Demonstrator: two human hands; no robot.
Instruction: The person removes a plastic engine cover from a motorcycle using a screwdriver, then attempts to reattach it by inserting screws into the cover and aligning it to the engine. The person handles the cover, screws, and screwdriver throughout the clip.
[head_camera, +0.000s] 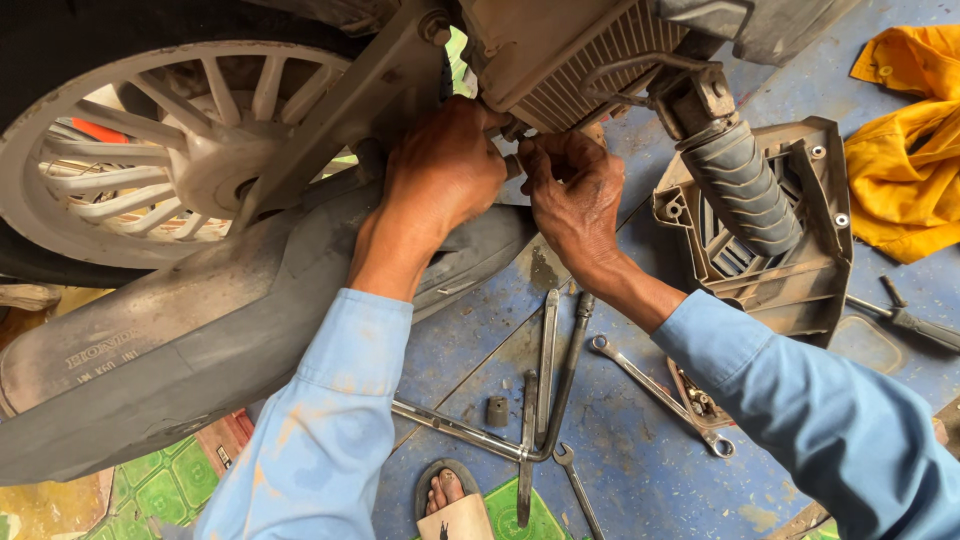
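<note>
Both hands meet under the scooter's finned engine casing (575, 75), just right of the white spoked rear wheel (150, 150). The left hand (445, 170) is curled tight, its grip closed around something at the casing's lower edge; the right hand (572, 195) pinches a small fitting (512, 165) there with thumb and fingertips. What exactly each holds is hidden by the knuckles. The fitting looks like rigid, greasy metal, likely slippery, best taken with the fingertips close to the casing. Right of the casing hangs a ribbed rubber footrest (745, 190) over a grey plastic cover (780, 250). Below the hands, wrenches (545, 380) lie on the blue floor (640, 480). The muffler (200, 340) is cut off at the left.
</note>
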